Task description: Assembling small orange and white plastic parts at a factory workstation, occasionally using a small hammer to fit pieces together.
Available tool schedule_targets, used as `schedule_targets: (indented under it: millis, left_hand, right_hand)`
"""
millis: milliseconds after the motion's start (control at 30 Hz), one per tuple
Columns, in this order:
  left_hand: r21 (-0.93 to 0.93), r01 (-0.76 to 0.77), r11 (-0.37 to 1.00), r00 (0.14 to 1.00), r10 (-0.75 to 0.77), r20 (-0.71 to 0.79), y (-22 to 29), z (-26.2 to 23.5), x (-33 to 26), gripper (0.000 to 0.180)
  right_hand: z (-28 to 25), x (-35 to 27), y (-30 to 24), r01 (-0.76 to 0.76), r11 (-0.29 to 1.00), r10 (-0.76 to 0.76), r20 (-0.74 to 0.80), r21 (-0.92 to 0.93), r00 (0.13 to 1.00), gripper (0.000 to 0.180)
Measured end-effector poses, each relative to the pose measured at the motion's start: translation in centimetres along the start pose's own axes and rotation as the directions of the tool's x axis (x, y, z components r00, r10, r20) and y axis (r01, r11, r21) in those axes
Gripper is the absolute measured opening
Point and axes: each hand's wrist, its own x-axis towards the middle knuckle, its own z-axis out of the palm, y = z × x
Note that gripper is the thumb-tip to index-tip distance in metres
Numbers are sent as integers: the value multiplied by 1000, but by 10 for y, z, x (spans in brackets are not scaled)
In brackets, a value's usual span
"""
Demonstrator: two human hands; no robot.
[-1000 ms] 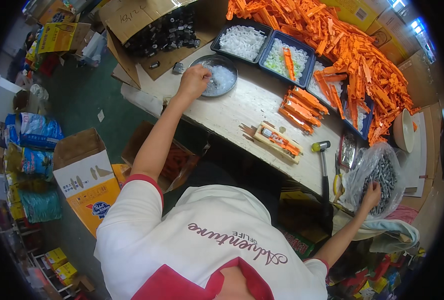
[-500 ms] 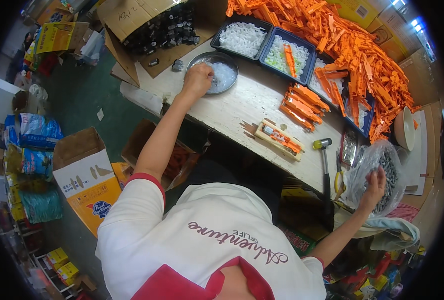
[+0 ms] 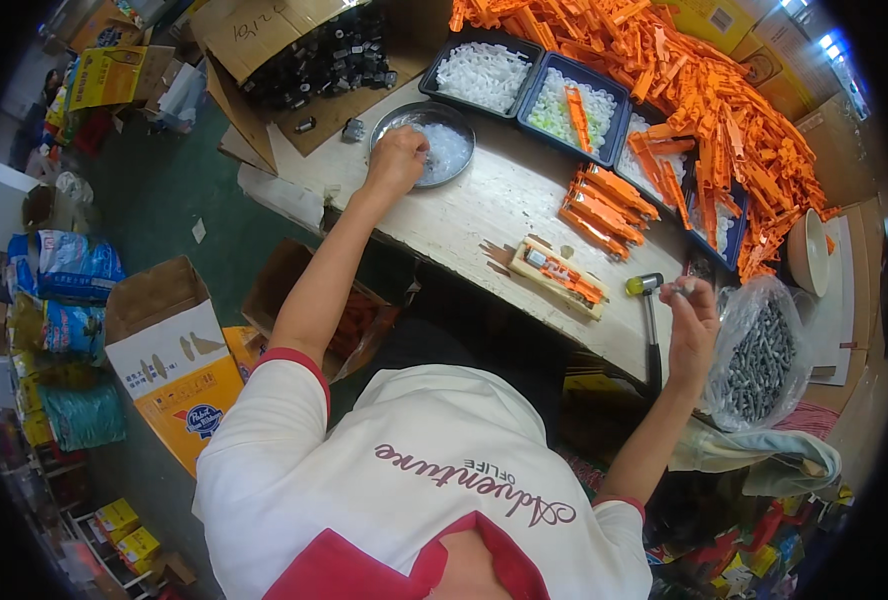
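My left hand (image 3: 398, 160) is over a round metal dish (image 3: 472, 150) of small clear, whitish pieces (image 3: 442, 150). Its fingers are closed at the dish's left side, and whatever is between them is hidden. To the right, my right hand (image 3: 694, 325) is raised above the table's front edge, pinching a small grey part (image 3: 682, 290). Beside it lies a clear plastic bag (image 3: 799, 375) full of short grey metal parts (image 3: 761, 360). Between my hands, a pale block-shaped fixture (image 3: 589, 310) holds an orange plastic housing (image 3: 569, 277) with a silvery piece in it.
A yellow-headed mallet (image 3: 645, 284) lies next to my right hand. Several orange housings (image 3: 607, 212) are stacked behind the fixture. Blue trays (image 3: 622, 120) of small white parts stand before a large orange heap (image 3: 764, 150). A cardboard box (image 3: 226, 100) holds black parts at the far left.
My right hand has left the plastic bag and moved left and up toward the mallet head, with a small grey part in its fingertips. My left hand stays at the dish.
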Motion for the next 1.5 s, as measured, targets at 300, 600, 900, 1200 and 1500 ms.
schedule_targets:
  millis: [300, 600, 900, 1200, 1500]
  left_hand:
    - [-237, 49, 970, 993, -73, -91, 13, -20, -13, 8]
    - [-868, 219, 446, 957, 76, 281, 111, -15, -50, 10]
    - [-879, 334, 340, 897, 171, 407, 132, 2, -60, 14]
    - [-890, 314, 330, 906, 176, 385, 135, 3, -61, 12]
    - [-921, 210, 329, 943, 180, 279, 140, 7, -65, 13]
  right_hand:
    - [36, 2, 14, -22, 987, 39, 102, -160, 994, 18]
    - [105, 12, 33, 204, 897, -93, 285, -393, 954, 19]
    - [94, -1, 31, 9, 988, 8, 112, -153, 994, 16]
    - [93, -2, 37, 10, 981, 18, 138, -194, 990, 19]
    - [93, -4, 46, -14, 992, 28, 115, -122, 993, 20]
